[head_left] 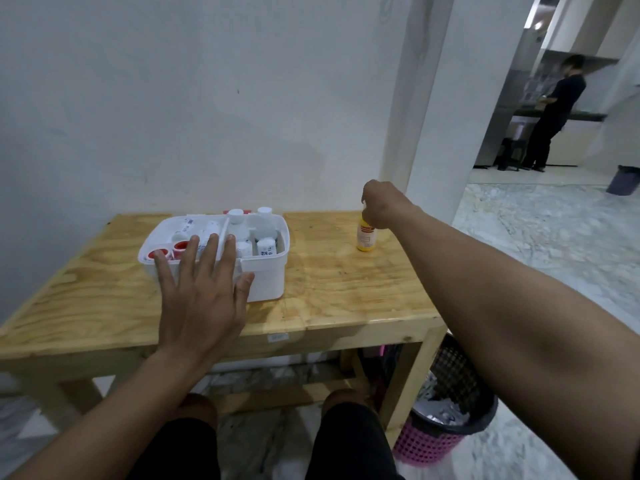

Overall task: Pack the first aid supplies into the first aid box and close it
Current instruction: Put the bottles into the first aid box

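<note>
On the far right of the bench [346,289], well apart from the first aid box [266,271], a yellow bottle [365,239] stands upright, long axis vertical. The right hand [381,206] is at its top, the grip curled down around the cap so the cap itself is hidden (whether the fingers already pinch it or only hover, I cannot tell). This hand is plainly the nearer one. The left hand [199,292] lies flat and spread, fingers apart, over the near rim of the box, holding nothing and seemingly steadying it. From the bottle the box lies to the left, so the carry would run leftward across bare wood. The bottle is small and round, bright yellow with a pale label banded in orange. The box is white, lidless here, already crowded with white bottles and two red-capped items.
</note>
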The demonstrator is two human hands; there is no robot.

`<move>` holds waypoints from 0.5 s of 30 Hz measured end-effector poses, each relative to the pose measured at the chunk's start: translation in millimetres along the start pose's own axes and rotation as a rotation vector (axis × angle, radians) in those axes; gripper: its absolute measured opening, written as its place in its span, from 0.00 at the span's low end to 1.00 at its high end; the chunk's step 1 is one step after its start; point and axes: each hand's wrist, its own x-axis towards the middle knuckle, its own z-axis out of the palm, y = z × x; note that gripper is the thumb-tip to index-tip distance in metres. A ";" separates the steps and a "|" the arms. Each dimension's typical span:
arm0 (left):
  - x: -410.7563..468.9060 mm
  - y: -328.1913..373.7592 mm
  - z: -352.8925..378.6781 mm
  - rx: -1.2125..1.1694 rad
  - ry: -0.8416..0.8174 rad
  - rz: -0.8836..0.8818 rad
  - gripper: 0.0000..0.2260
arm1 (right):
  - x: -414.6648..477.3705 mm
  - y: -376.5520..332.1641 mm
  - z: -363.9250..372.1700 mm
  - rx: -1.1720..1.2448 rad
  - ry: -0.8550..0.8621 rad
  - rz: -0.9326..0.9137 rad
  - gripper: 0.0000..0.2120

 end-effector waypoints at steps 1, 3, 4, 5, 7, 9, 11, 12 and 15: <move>0.1 0.2 0.2 -0.006 -0.002 -0.003 0.28 | -0.9 -3.2 -3.0 0.013 0.003 -0.016 0.15; 0.5 0.4 -0.9 -0.011 -0.017 -0.008 0.28 | -2.7 -12.0 -11.3 0.039 0.012 -0.049 0.13; 0.9 0.7 -1.7 -0.012 -0.027 -0.010 0.29 | -4.0 -17.7 -16.5 0.051 0.018 -0.068 0.13; 1.3 0.9 -2.7 -0.013 -0.036 -0.012 0.29 | -5.4 -23.8 -21.9 0.063 0.026 -0.091 0.14; 1.7 2.3 -4.8 -0.015 -0.051 -0.016 0.29 | -8.8 -36.0 -33.5 0.083 0.050 -0.142 0.14; 2.0 4.1 -7.3 -0.017 -0.066 -0.027 0.29 | -12.5 -49.6 -46.0 0.098 0.066 -0.179 0.12; 2.7 5.1 -9.7 -0.021 -0.087 -0.040 0.29 | -16.1 -62.7 -58.6 0.102 0.075 -0.215 0.12; 2.9 4.8 -10.7 -0.022 -0.098 -0.045 0.29 | -18.5 -69.4 -64.5 0.099 0.081 -0.238 0.12; 2.3 2.4 -12.9 -0.026 -0.116 -0.055 0.29 | -27.1 -86.9 -80.5 0.097 0.094 -0.302 0.11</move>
